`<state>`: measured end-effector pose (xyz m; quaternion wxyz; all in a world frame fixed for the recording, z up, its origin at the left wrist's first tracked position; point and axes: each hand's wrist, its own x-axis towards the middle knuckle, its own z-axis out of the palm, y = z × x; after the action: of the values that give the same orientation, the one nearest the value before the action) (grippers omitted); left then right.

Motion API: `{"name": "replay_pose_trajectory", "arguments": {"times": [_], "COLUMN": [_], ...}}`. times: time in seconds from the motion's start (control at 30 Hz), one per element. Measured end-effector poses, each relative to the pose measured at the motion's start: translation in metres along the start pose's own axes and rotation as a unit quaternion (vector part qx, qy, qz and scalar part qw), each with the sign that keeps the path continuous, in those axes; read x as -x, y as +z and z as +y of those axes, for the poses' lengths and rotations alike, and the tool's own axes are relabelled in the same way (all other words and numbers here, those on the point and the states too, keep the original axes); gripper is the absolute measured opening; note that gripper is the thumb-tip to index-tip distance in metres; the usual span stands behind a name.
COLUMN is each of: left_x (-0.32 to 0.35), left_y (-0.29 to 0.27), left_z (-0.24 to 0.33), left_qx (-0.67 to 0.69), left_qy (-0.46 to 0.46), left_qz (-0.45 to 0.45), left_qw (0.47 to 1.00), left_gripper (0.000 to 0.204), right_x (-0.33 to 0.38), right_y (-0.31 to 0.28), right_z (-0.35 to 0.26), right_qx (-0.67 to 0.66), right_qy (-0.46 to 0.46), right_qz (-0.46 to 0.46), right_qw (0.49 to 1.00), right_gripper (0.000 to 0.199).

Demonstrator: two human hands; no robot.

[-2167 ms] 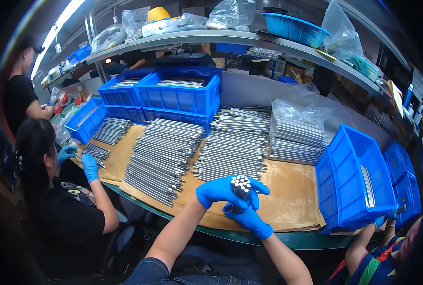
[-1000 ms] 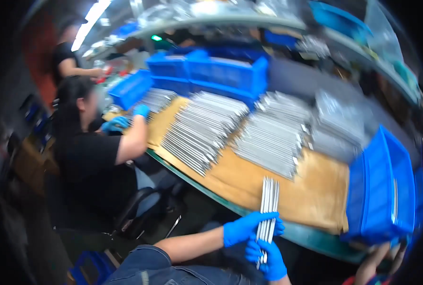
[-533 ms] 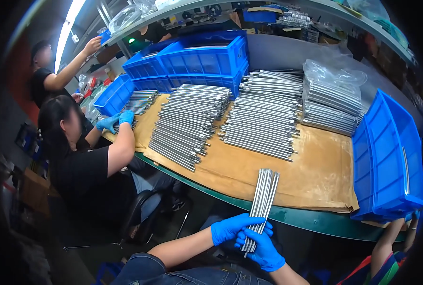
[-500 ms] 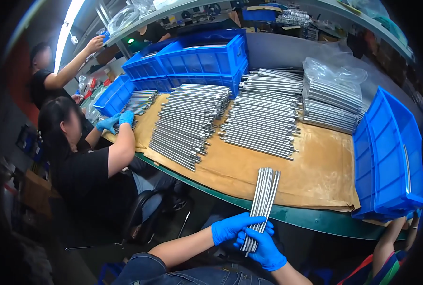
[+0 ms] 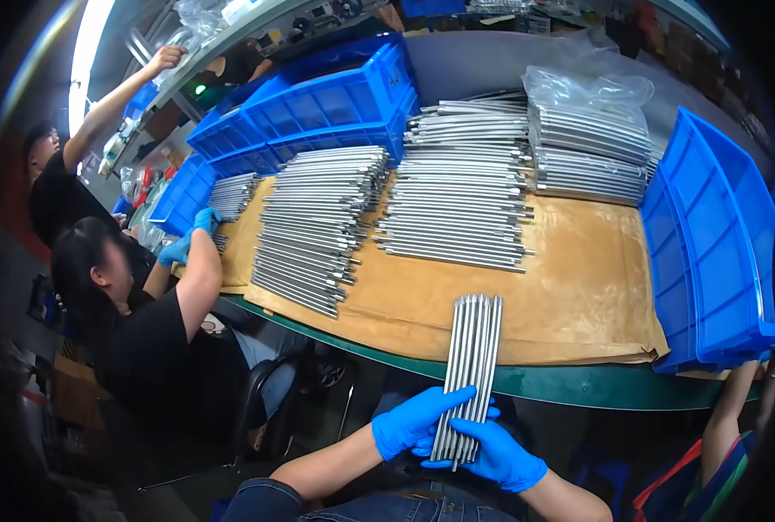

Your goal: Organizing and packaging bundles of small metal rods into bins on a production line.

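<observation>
A bundle of thin silver metal rods (image 5: 473, 344) stands tilted away from me, its far ends over the table's near edge. My left hand (image 5: 418, 422), in a blue glove, wraps the bundle from the left with the thumb across the rods. From the right, my right hand (image 5: 500, 454), gloved in the same blue, grips its lower part. Some fingers of both hands are hidden behind the rods. Beyond the bundle, rows of similar rods (image 5: 457, 204) lie on brown paper (image 5: 570, 300), with another wide stack of rods (image 5: 313, 222) to their left.
A blue bin (image 5: 709, 252) stands on its side at the right. More blue bins (image 5: 318, 100) are stacked at the back left. Plastic-wrapped rods (image 5: 589, 148) lie at the back. A seated co-worker (image 5: 144, 322) handles rods at the left; another person's arm (image 5: 728, 422) shows at lower right.
The rods in my hands have fanned out into a wider, flatter bundle, and my right hand has shifted slightly. The whole view has turned a little, so the table scene sits further left.
</observation>
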<state>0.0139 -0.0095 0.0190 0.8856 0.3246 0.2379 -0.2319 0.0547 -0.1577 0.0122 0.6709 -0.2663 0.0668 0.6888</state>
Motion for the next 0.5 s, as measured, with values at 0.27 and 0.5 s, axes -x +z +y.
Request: {"name": "replay_pose_trajectory", "arguments": {"times": [0.27,0.5], "left_x": [-0.001,0.004], "left_y": [-0.012,-0.011], "left_z": [-0.006,-0.007], "left_qx": [0.018,0.060], "left_qy": [0.005,0.005], "left_qz": [0.032,0.095], "left_qw": [0.999,0.994], "left_gripper": [0.045,0.039], "right_x": [0.008,0.011], "right_y": [-0.010,-0.008], "right_z": [-0.001,-0.005], "right_qx": [-0.051,0.008], "right_qy": [-0.027,0.008], "right_qz": [0.015,0.095], "right_qw": [0.998,0.995], "right_gripper": [0.039,0.042]}}
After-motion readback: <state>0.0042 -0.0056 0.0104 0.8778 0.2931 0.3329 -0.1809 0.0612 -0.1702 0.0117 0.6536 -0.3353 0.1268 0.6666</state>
